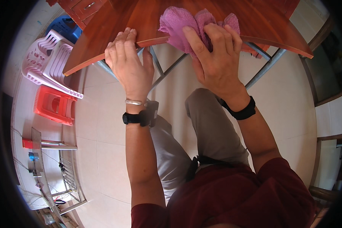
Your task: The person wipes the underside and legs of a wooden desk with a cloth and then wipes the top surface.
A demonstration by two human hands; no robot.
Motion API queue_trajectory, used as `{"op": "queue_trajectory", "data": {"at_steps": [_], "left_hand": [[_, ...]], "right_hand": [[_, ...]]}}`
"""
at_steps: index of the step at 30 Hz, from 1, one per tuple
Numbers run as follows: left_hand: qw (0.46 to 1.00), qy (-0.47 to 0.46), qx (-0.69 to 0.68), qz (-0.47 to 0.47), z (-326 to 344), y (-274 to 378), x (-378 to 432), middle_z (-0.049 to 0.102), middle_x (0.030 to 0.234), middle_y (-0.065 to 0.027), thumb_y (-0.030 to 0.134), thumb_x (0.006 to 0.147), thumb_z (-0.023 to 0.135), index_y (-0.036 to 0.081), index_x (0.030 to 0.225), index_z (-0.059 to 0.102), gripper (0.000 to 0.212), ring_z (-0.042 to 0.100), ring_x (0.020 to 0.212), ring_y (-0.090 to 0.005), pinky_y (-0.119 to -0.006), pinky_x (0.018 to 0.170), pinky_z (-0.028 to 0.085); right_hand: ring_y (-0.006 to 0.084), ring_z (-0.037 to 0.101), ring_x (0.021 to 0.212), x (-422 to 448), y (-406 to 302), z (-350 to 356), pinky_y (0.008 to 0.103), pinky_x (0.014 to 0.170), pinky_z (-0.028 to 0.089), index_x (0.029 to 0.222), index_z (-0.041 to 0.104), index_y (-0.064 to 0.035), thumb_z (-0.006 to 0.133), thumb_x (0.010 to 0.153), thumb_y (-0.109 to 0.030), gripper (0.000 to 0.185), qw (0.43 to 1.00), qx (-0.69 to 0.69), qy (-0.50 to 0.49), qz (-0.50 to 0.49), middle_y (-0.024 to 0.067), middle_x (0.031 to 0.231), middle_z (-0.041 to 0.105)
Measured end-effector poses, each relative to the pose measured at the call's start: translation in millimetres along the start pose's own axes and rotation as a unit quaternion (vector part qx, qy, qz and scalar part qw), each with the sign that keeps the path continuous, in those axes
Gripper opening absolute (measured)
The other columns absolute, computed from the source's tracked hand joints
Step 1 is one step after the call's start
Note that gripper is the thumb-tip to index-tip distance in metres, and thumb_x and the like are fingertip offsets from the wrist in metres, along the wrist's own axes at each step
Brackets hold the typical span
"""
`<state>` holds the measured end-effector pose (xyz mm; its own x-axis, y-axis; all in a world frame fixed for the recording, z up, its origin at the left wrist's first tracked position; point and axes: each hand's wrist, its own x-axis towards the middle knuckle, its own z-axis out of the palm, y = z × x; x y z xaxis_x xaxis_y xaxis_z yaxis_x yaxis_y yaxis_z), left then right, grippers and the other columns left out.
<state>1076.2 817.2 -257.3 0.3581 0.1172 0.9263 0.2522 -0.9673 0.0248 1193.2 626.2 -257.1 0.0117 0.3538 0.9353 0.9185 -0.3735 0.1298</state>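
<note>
A pink terry cloth (178,24) is bunched over the near edge of a reddish-brown wooden tabletop (148,17). My right hand (216,59) grips the cloth from above, and part of it hangs down over the edge. To the left, my left hand (131,62) clasps the same edge, with its fingers laid on top and its thumb below. Some of the right fingertips are sunk in the folds and hidden.
Metal table legs (171,68) cross under the top, just ahead of my knees (202,105). Along the left wall stand a pink plastic chair (54,59), a blue plastic chair (64,28), a red plastic stool (55,105) and a metal-framed table (59,148) with cables.
</note>
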Motion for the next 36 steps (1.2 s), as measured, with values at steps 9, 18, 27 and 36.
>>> {"op": "queue_trajectory", "data": {"at_steps": [9, 18, 27, 36], "left_hand": [[1.0, 0.02, -0.003, 0.001, 6.8, -2.4, -1.4, 0.067, 0.136, -0.0083, 0.002, 0.075, 0.077, 0.007, 0.131, 0.065, 0.058, 0.058, 0.132, -0.0308, -0.051, 0.115, 0.035], [0.999, 0.047, 0.003, 0.01, 12.0, -4.7, -1.8, 0.068, 0.135, -0.0072, 0.001, 0.074, 0.076, 0.007, 0.13, 0.066, 0.058, 0.059, 0.129, -0.0287, -0.049, 0.113, 0.036], [0.998, 0.066, 0.012, 0.007, 14.6, -6.9, -3.2, 0.069, 0.133, -0.0043, 0.005, 0.073, 0.074, 0.01, 0.129, 0.067, 0.057, 0.059, 0.128, -0.0262, -0.047, 0.114, 0.034], [0.997, 0.079, 0.011, 0.01, 16.0, -9.3, -3.2, 0.071, 0.13, -0.0039, 0.005, 0.073, 0.072, 0.01, 0.127, 0.068, 0.055, 0.06, 0.125, -0.0257, -0.047, 0.113, 0.035]], "right_hand": [[0.0298, 0.061, 0.117, -1.1, -0.1, 2.8, 0.0524, 0.11, 0.038, 0.139, 0.066, -0.0184, 0.075, 0.082, -0.011, 0.059, 1.0, -0.002, 0.007, -0.004, 0.0115, 0.121, 0.06], [0.0292, 0.061, 0.114, -3.0, 0.2, 11.4, 0.0508, 0.11, 0.036, 0.137, 0.068, -0.0195, 0.073, 0.079, -0.008, 0.06, 0.999, -0.016, 0.035, -0.009, 0.0109, 0.12, 0.06], [0.0292, 0.06, 0.113, -3.9, 0.0, 16.8, 0.0513, 0.109, 0.036, 0.135, 0.069, -0.0183, 0.073, 0.076, -0.008, 0.06, 0.998, -0.022, 0.059, -0.017, 0.0108, 0.119, 0.059], [0.0329, 0.058, 0.119, -5.6, -1.9, 11.8, 0.0531, 0.11, 0.038, 0.136, 0.07, -0.0151, 0.077, 0.088, -0.01, 0.048, 0.998, -0.04, 0.04, -0.018, 0.0139, 0.123, 0.054]]}}
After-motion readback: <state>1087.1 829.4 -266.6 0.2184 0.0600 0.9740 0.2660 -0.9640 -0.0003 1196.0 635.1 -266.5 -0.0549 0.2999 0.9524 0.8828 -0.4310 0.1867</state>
